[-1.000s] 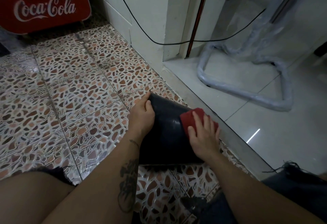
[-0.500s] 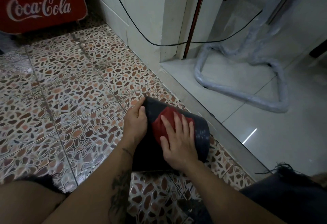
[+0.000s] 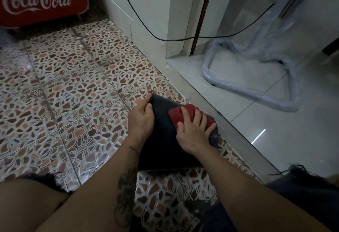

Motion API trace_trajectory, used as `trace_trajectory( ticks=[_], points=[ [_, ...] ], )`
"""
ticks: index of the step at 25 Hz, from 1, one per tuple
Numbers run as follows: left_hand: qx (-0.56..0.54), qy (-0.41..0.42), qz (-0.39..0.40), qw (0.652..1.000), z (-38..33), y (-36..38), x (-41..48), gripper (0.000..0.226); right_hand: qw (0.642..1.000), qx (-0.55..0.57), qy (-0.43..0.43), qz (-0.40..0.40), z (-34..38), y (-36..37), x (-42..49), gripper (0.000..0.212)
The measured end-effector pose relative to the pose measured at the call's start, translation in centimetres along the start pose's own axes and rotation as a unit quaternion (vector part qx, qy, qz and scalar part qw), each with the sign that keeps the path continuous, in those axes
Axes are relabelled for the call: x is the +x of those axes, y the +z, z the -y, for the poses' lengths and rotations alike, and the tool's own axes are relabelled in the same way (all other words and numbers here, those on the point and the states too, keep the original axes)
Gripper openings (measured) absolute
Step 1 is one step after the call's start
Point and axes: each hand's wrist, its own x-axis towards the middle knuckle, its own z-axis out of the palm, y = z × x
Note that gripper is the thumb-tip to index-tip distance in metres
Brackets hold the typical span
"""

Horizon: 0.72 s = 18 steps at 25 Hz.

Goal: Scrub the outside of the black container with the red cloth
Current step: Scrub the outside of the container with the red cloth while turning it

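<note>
White script reading "Coca-Cola" stands on the red cooler (image 3: 42,0) at the far left corner.

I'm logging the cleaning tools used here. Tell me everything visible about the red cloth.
The red cloth looks like soft, matte fabric, folded or bunched into a small pad. It lies pressed flat on the upper right side of the smooth black container, which lies on the tiled floor. The right hand covers its near part with fingers spread; the left hand grips the container, apart from the cloth.
</note>
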Motion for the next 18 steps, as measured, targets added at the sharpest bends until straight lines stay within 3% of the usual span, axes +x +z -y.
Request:
trace_trajectory(
  ticks=[5, 8, 12, 15, 18],
  points=[
    [-0.024, -0.014, 0.004, 1.0, 0.7, 0.1, -0.1, 0.049, 0.989, -0.005, 0.077, 0.122, 2.5, -3.6, 5.9, 0.06],
    [-0.05, -0.04, 0.001, 0.998, 0.7, 0.5, 0.2, 0.047, 0.984, -0.013, 0.101, 0.148, 2.3, -4.5, 7.5, 0.062],
    [-0.039, -0.052, 0.014, 0.998, 0.2, 0.9, 0.5, 0.047, 0.992, -0.026, 0.074, 0.1, 1.7, -3.2, 7.2, 0.059],
    [-0.019, -0.045, 0.028, 0.998, -0.2, 0.9, 1.4, 0.046, 1.0, -0.003, 0.0, 0.023, 0.6, -1.1, 2.7, 0.059],
    [0.012, -0.045, 0.043, 0.998, -1.4, 0.9, 1.8, 0.044, 0.996, -0.014, -0.087, -0.023, -0.1, 1.6, -4.6, 0.073]
  ],
)
